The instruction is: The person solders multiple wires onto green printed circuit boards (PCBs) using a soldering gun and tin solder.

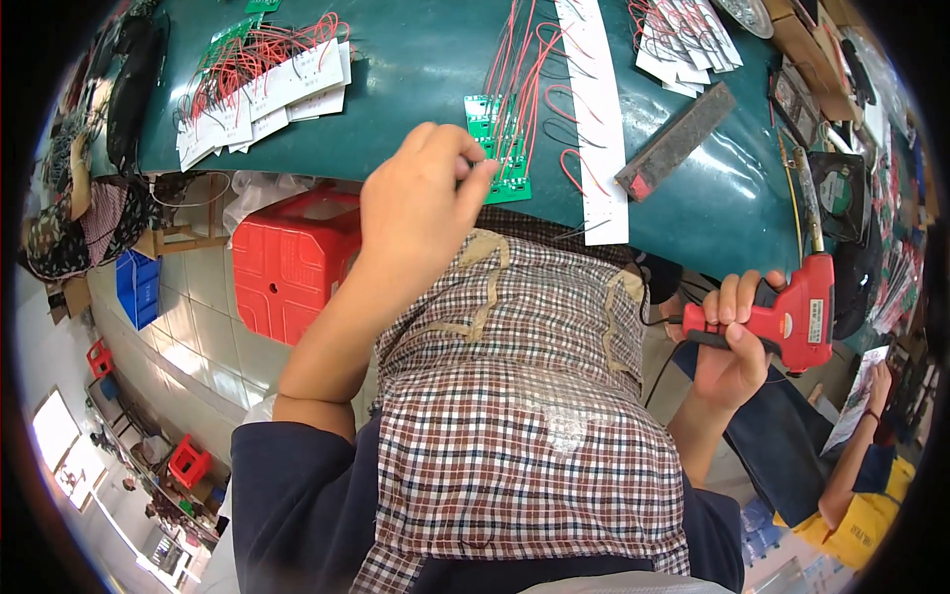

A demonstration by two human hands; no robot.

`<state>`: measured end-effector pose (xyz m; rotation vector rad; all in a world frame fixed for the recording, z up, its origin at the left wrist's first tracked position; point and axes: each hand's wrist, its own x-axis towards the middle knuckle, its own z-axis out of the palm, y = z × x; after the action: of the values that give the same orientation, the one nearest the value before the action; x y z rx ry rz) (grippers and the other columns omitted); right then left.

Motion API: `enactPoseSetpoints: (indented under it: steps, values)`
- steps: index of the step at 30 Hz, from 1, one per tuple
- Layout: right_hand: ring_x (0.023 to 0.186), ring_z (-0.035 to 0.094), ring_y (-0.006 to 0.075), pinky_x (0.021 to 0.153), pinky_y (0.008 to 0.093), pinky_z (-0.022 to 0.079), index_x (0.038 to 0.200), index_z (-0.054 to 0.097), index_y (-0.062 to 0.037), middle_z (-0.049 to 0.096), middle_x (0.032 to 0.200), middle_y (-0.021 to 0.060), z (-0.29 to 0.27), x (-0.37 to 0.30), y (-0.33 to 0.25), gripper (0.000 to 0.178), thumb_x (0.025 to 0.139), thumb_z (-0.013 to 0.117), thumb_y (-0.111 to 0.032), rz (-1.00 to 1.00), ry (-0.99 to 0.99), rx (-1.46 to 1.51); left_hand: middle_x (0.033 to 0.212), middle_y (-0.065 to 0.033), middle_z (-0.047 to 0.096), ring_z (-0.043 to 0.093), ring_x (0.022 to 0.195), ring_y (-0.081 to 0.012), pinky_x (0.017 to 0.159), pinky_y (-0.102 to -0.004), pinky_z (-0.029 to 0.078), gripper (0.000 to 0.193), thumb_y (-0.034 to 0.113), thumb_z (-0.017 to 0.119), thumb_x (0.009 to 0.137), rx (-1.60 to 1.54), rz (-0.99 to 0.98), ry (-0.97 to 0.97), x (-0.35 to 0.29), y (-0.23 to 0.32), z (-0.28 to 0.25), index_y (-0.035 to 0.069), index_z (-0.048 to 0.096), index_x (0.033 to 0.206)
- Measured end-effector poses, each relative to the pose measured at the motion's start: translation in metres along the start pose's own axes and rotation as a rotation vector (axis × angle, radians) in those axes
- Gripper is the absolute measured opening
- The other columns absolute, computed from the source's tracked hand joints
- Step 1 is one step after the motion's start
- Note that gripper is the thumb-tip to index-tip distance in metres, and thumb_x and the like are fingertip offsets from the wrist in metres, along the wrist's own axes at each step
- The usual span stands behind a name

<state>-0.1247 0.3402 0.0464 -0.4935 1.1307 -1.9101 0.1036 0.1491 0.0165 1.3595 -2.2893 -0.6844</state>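
Observation:
My left hand [421, 193] is over the near edge of the green workbench, thumb and forefinger pinched together beside a green circuit board panel [512, 190]. Whatever lies between those fingertips is too small to make out. Long red wires [542, 84] run from the panel toward the far side, several of them lying near a white paper strip [606, 213] with red and black wires along it. Off the bench's near right edge, my right hand [732, 342] is wrapped around the handle of a red soldering gun [816, 307], its metal barrel pointing up and away.
Wired boards on white cards [297, 84] lie at the far left, with more cards [688, 45] at the far right. A dark bar [683, 139] rests right of the strip. A black fan [839, 193] stands beyond the gun; a red stool [287, 262] sits below. Other people work at both sides.

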Motion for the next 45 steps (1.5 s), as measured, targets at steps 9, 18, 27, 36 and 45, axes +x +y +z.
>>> enactPoseSetpoints:
  steps: [9, 18, 27, 36, 45]
  values:
    - [0.075, 0.047, 0.0154, 0.067, 0.0299, 0.042, 0.122, 0.043, -0.0053, 0.045, 0.081, 0.0042, 0.007, -0.012, 0.007, 0.053, 0.072, 0.056, 0.004, -0.003, -0.026, -0.155, 0.069, -0.0071, 0.061, 0.056, 0.061, -0.0167, 0.059, -0.0308, 0.046, 0.017, 0.014, 0.073, 0.076, -0.095, -0.063, -0.191, 0.014, -0.009, -0.001, 0.0, 0.065, 0.081]
    - [0.075, 0.046, 0.0145, 0.073, 0.0288, 0.04, 0.122, 0.043, -0.0047, 0.044, 0.082, 0.0038, 0.01, -0.014, 0.014, 0.053, 0.071, 0.057, 0.003, 0.043, -0.04, -0.164, 0.071, -0.0068, 0.063, 0.056, 0.061, -0.0151, 0.061, -0.0296, 0.046, 0.017, 0.015, 0.068, 0.081, -0.138, -0.096, -0.343, 0.021, -0.014, -0.005, -0.001, 0.064, 0.083]
    - [0.074, 0.048, 0.0156, 0.07, 0.0286, 0.04, 0.12, 0.042, -0.0031, 0.045, 0.08, 0.0048, 0.01, -0.015, 0.016, 0.051, 0.071, 0.056, 0.003, 0.04, -0.022, -0.189, 0.076, -0.0114, 0.06, 0.061, 0.065, -0.0275, 0.059, -0.0395, 0.049, 0.011, 0.008, 0.062, 0.074, 0.121, 0.11, 0.069, 0.01, -0.016, 0.011, 0.002, 0.056, 0.081]
    - [0.075, 0.048, 0.0143, 0.08, 0.032, 0.038, 0.12, 0.042, -0.0059, 0.044, 0.081, 0.003, 0.009, -0.018, 0.017, 0.051, 0.072, 0.057, 0.001, 0.085, -0.06, -0.232, 0.081, -0.0034, 0.061, 0.06, 0.058, -0.0175, 0.056, -0.0326, 0.049, 0.02, 0.004, 0.062, 0.075, -0.154, -0.043, -0.044, 0.008, -0.003, 0.008, 0.007, 0.059, 0.095]
    - [0.076, 0.049, 0.0135, 0.085, 0.0342, 0.035, 0.121, 0.042, -0.0071, 0.044, 0.081, 0.0017, 0.009, -0.019, 0.019, 0.052, 0.072, 0.058, 0.0, 0.106, -0.05, -0.237, 0.085, -0.0009, 0.061, 0.05, 0.055, -0.0039, 0.055, -0.0217, 0.042, 0.02, 0.004, 0.066, 0.079, -0.198, -0.084, -0.1, 0.013, -0.013, 0.01, 0.003, 0.06, 0.098]
